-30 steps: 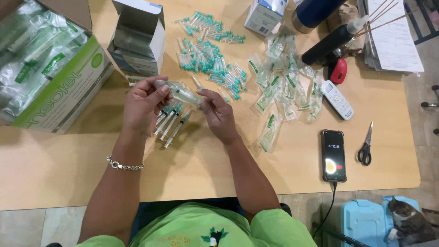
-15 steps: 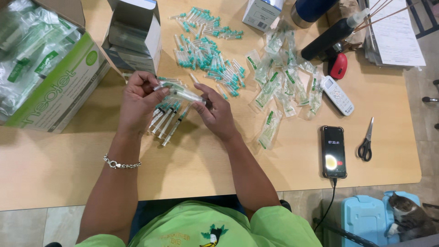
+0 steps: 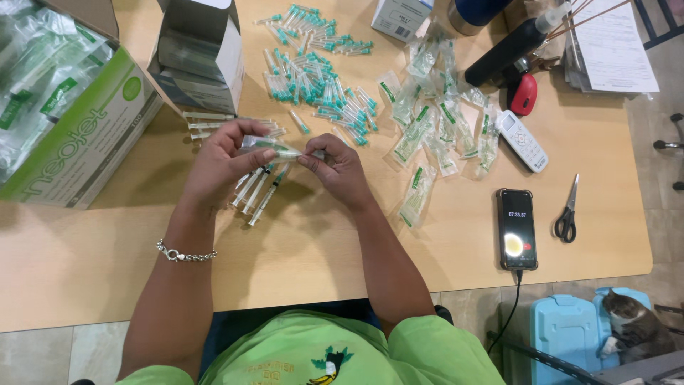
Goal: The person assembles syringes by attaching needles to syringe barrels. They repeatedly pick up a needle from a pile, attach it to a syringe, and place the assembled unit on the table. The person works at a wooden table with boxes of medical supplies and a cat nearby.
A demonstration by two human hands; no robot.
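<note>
Wood desk (image 3: 299, 249) w/ scattered needles (image 3: 320, 85); left hand (image 3: 221, 164) & right hand (image 3: 342, 167) both pinch one syringe pack (image 3: 274, 147), above loose syringes (image 3: 260, 189).

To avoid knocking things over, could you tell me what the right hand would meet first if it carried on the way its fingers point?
Probably the left hand: the right hand points at it along the wrapped syringe both hold.

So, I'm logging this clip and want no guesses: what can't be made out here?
- Syringe packet, head view: its ends are covered by the left hand and right hand, so how far it is opened cannot be told.
- Large box: cut off by the left edge.
- Loose syringes: partly under the hands; count unclear.
- Capped needles: too small to count.
- Papers: cut off by the top edge.
</note>
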